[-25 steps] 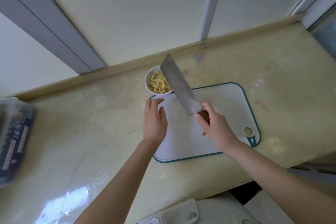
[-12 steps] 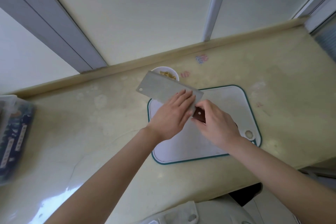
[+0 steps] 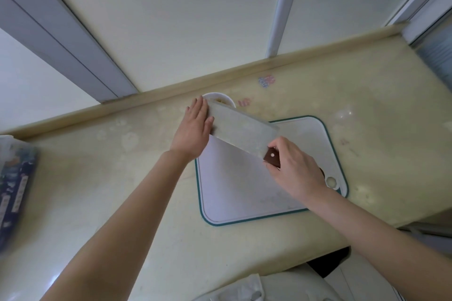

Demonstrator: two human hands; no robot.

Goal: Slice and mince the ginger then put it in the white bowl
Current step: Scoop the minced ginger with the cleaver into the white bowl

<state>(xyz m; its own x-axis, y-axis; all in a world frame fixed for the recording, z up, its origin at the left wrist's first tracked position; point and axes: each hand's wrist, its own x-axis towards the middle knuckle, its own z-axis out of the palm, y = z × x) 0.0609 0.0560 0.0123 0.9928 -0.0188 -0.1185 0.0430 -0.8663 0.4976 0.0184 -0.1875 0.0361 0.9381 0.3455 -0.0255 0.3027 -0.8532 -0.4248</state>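
Since no ginger is seen on the cutting board and minced ginger shows in the white bowl behind the cleaver, the task is judged nearly done — only clearing the blade seems left. The handle is gripped by the right hand, fingers curled; the left hand is laid flat at the blade's far end, fingers straight, nothing held. Counted on the desk — one bowl, one cleaver, one board.

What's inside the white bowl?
Yellowish minced ginger shows in a sliver near the white bowl's far rim. The cleaver blade and the left hand cover the rest, so the amount is unseen.
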